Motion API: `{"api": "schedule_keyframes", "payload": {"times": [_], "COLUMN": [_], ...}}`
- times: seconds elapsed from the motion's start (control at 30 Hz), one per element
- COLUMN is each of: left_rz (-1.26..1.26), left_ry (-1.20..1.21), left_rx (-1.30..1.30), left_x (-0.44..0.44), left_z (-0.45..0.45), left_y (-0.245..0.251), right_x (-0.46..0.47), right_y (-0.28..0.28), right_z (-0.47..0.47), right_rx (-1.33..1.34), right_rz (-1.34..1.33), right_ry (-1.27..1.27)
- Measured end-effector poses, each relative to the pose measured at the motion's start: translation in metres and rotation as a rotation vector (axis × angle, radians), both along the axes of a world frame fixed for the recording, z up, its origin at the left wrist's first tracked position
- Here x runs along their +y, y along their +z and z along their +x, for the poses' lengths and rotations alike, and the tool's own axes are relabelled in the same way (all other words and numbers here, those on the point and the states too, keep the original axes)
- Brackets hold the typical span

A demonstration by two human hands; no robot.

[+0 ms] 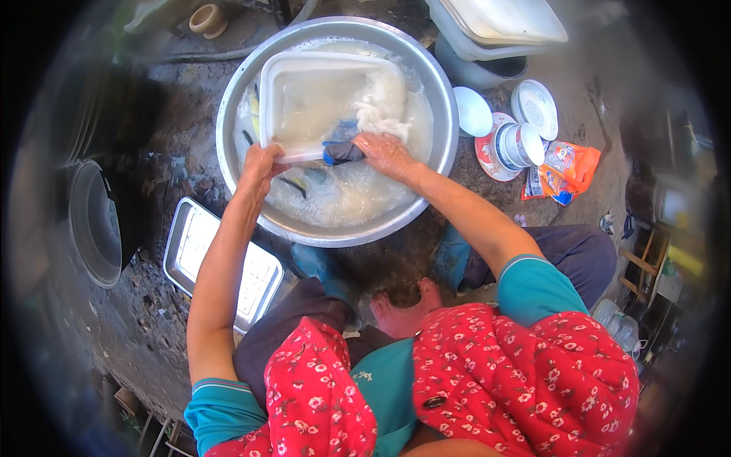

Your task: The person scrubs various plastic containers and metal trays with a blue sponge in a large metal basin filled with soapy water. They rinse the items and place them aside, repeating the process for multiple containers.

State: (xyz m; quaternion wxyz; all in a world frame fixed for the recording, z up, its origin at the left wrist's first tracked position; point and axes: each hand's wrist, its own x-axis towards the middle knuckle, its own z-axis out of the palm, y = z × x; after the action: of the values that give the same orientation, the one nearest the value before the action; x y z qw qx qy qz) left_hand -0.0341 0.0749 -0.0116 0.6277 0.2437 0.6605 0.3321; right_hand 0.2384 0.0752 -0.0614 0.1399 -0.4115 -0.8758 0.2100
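Observation:
A wide metal basin (pixel 229 114) of cloudy, sudsy water stands in front of me. Over the water is a translucent white rectangular plastic container (pixel 308 108), its inside facing up. My left hand (pixel 262 164) grips the container's near left corner. Bunched under the fingers of my right hand (pixel 385 153) is a blue and dark grey cloth (pixel 344 153), pressed at the container's near rim. White frayed fabric (pixel 380 111) lies inside the container, just beyond my right hand; whether it joins the darker cloth cannot be seen. Dark and yellowish items are partly under water.
A rectangular metal tray (pixel 251 285) lies left of my legs, near a dark bucket (pixel 91 223). Right of the basin are bowls (pixel 473 111), a red-patterned plate (pixel 485 157) and an orange packet (pixel 574 165). Stacked plastic containers (pixel 502 23) rest on a grey bucket (pixel 477 65).

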Motion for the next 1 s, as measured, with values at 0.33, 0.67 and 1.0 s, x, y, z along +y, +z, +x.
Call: {"api": "schedule_keyframes", "payload": {"times": [0.33,0.67,1.0], "left_rz": [-0.01,0.008,0.104], "left_ry": [0.118,-0.083,-0.01], "left_rx": [-0.065,0.156,0.115], "left_x": [0.006,-0.003,-0.029], "left_z": [0.006,0.019,0.039], "left_y": [0.005,0.006,0.024], "right_x": [-0.023,-0.029,-0.033], "right_y": [0.033,0.013,0.074], "right_z": [-0.026,-0.016,-0.039], "right_rx": [0.19,0.077,0.574], "right_rz": [0.098,0.135,-0.507], "right_ry": [0.149,0.318,0.062]}}
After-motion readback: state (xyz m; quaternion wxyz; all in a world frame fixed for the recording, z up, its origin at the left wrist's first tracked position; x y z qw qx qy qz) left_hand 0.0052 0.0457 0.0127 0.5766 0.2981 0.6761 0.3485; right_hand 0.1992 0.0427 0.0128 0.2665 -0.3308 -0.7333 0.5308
